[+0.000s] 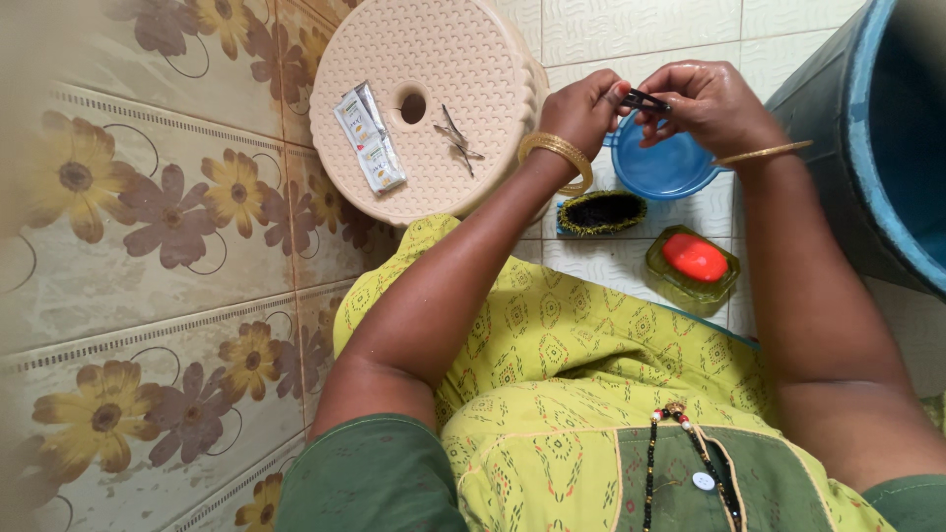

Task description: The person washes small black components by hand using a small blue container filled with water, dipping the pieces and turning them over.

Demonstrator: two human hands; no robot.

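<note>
Both of my hands meet above a blue bowl (662, 169) on the tiled floor. My left hand (586, 106) and my right hand (705, 101) pinch a small dark hair clip (643, 99) between their fingertips. Each wrist carries a gold bangle. On a round beige plastic stool (434, 59) to the left lie two more thin metal hair pins (456, 141) and a few small sachets (370, 138).
A dark scrubbing brush (601, 211) lies on the floor below the bowl. Beside it sits a green soap dish with a red soap bar (695, 258). A large blue drum (877, 148) stands at the right. A floral tiled wall (148, 256) runs along the left.
</note>
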